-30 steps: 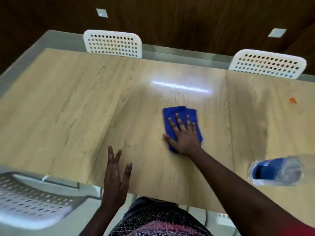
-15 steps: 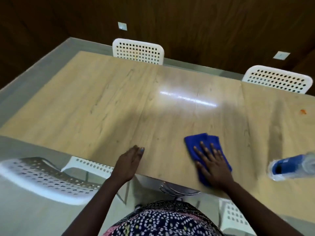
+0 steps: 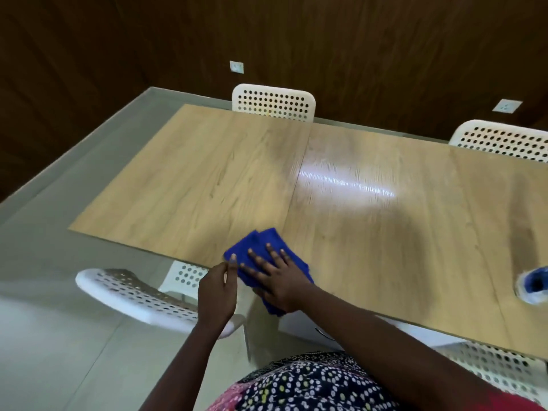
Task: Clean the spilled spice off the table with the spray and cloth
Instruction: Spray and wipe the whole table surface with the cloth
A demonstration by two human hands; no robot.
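Since a second ago, blue cloth (image 3: 261, 256) dragged from mid-table to the near edge of the wooden table (image 3: 370, 232), now partly overhanging that edge. Right hand (image 3: 277, 278) lying flat on the cloth, fingers straight and spread, pressing it down. Left hand (image 3: 218, 289) brought in from off the table to just beside the cloth at the same edge, fingers loosely curled and cupped; fingertips at the cloth's left side, contact uncertain. Spray bottle (image 3: 533, 284) on its side near the table's right end, well apart from the cloth, blurred and cut off by the frame. White perforated chairs (image 3: 274, 102) along the far edge, another (image 3: 133, 295) below the near edge beside the left hand.
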